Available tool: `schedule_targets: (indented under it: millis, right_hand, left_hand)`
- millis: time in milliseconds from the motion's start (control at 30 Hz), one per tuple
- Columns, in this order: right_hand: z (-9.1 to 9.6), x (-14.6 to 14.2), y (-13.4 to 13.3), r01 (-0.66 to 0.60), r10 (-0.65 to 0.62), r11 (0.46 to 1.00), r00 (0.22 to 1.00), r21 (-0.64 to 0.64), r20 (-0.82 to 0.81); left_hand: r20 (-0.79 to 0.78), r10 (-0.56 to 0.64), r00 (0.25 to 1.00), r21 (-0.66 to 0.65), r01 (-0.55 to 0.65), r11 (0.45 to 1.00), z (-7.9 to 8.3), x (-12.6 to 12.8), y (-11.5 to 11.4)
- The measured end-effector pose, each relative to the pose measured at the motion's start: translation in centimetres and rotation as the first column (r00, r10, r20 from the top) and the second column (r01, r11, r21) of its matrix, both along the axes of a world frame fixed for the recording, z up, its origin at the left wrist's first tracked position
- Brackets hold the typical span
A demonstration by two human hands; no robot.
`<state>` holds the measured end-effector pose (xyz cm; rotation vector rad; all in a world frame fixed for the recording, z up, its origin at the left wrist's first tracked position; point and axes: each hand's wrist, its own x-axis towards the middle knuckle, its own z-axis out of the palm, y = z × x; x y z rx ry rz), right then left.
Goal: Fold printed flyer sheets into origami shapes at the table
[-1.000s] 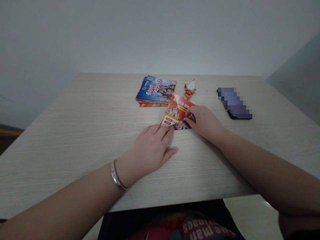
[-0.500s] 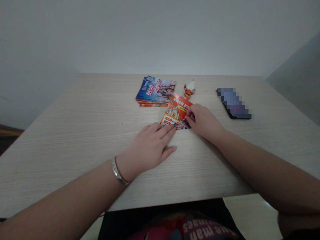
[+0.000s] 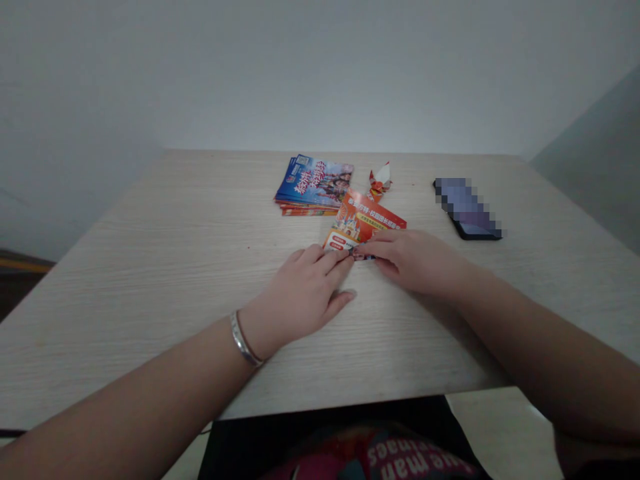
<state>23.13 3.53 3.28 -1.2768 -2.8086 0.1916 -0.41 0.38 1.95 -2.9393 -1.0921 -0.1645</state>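
An orange printed flyer (image 3: pixel 367 212) lies slantwise on the table, its near edge folded up so a strip of the other printed side shows. My left hand (image 3: pixel 315 283) rests flat, fingers out, with the fingertips pressing the flyer's near left corner. My right hand (image 3: pixel 413 257) lies over its near right part, fingers stretched toward the left fingertips and touching the folded strip. The right hand hides much of that fold. Just behind the flyer stands a small folded paper figure (image 3: pixel 381 180) in orange and white.
A stack of blue-topped flyers (image 3: pixel 315 181) sits behind and left of the orange one. On the right lies a dark phone (image 3: pixel 470 210) with a blurred screen. The pale wooden table (image 3: pixel 165 240) meets a wall at the back.
My right hand has gone from pinching the flyer's right side to lying flat along the fold, its fingers nearer my left hand. My left hand has stayed in place.
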Motion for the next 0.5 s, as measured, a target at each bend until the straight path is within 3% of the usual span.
schedule_targets:
  millis: [233,500]
  right_hand:
    - [0.8,0.4,-0.6,-0.119,0.121,0.992,0.988,-0.030,0.100]
    - [1.4,1.1,0.0,-0.028,0.031,0.999,0.994,-0.036,0.109]
  left_hand:
    - [0.004,-0.023,1.000,-0.002,0.023,1.000,0.1,-0.1,0.2]
    - [-0.011,0.024,1.000,-0.031,-0.025,0.999,0.5,-0.2,0.1]
